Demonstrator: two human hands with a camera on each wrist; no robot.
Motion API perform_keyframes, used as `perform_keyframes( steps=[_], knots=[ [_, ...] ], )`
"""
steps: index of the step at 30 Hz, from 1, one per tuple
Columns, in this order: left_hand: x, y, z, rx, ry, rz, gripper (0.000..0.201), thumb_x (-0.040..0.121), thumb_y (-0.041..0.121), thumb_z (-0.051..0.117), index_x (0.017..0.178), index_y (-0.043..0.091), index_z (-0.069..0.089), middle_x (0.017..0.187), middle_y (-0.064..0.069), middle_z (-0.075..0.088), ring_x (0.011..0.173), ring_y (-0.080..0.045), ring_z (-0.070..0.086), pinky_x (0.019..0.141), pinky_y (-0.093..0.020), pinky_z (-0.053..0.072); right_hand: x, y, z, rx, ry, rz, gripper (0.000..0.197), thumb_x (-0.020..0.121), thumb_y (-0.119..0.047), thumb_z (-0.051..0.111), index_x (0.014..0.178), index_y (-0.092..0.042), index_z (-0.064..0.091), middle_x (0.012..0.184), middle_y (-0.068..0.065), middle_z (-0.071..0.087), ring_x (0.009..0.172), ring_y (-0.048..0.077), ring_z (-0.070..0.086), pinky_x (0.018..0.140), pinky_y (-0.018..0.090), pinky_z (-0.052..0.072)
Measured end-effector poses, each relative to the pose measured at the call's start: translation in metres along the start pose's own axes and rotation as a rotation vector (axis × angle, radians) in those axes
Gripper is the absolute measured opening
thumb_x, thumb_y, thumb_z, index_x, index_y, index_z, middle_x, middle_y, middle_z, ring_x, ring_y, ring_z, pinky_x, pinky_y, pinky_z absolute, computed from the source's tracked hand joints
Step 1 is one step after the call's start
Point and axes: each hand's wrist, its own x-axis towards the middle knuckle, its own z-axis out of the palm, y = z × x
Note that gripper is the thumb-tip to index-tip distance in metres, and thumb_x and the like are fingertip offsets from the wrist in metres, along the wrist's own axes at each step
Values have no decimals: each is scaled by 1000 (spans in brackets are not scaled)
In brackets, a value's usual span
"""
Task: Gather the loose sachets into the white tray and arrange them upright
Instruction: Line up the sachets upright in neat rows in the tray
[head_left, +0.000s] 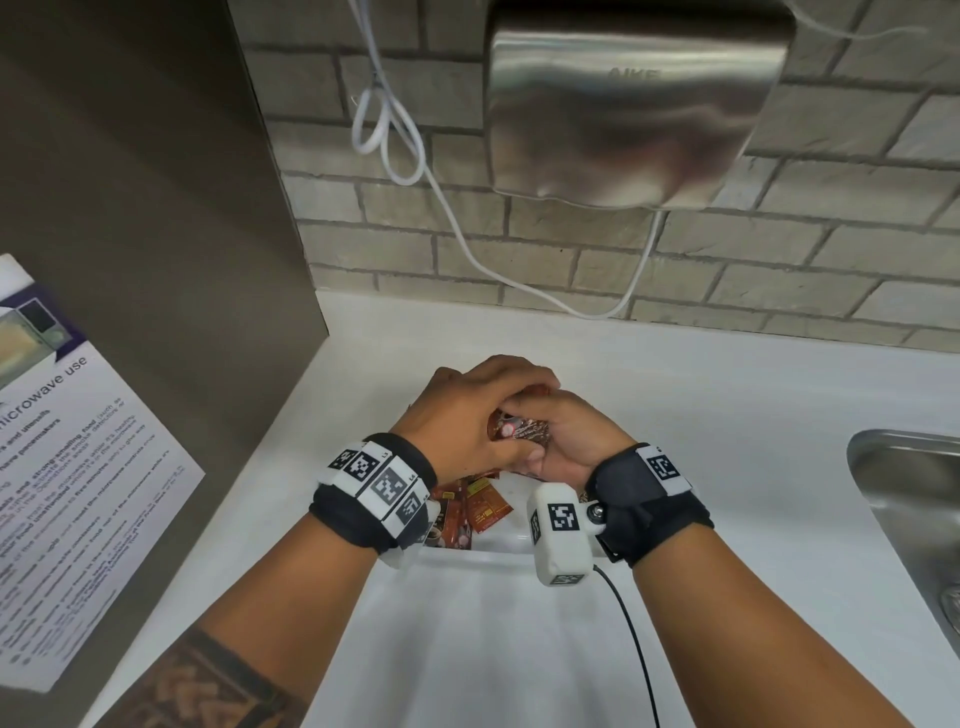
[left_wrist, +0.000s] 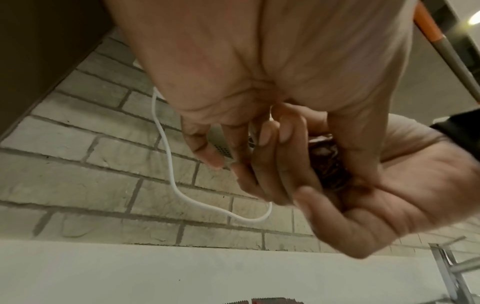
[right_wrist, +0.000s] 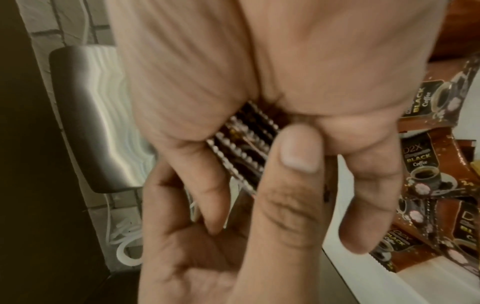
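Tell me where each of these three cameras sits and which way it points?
Head: worn on the head, looking down at both forearms, the left hand and right hand around a stack of brown coffee sachets.
Left wrist: looks along its palm toward the grey brick wall.
Right wrist: looks along its palm.
Shared: both wrist views show the steel hand dryer.

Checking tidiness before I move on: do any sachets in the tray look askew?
Yes. The sachets in the white tray lie tilted and overlapping, not upright. Both hands hold a stack of sachets above it.
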Motion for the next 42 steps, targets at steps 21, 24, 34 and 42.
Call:
perform_keyframes(
  steps=[21,24,34,42],
  knots=[
    [1,-8,1,-684,-2,-276,78,71,14,89,128,42,45,132,-2,54,115,-13,61,96,-45,56,-27,-14,-23,-496,125,-62,12,92,-24,69,97,-15,75,95,3,76,83,9,69,66,21,45],
    [1,-13,9,-710,-35,-287,57,67,18,88,114,31,58,111,-9,67,102,-32,67,89,-61,54,-33,-12,-22,-434,98,-47,24,93,-18,67,114,-7,71,101,8,76,81,10,72,59,13,51],
    [-2,-16,18,-575,-48,-401,42,56,46,89,90,28,71,88,-4,75,88,-28,71,89,-55,55,-31,-37,-13,-1105,333,-407,13,81,-22,80,92,-25,73,87,-10,69,74,2,62,69,18,46],
    [-8,-22,21,-583,7,-446,54,58,64,85,100,30,77,100,-1,77,98,-21,72,98,-51,52,-28,-49,-23,-1058,293,-383,6,84,-22,78,83,-23,73,81,-5,73,76,10,66,77,24,53]
  ],
)
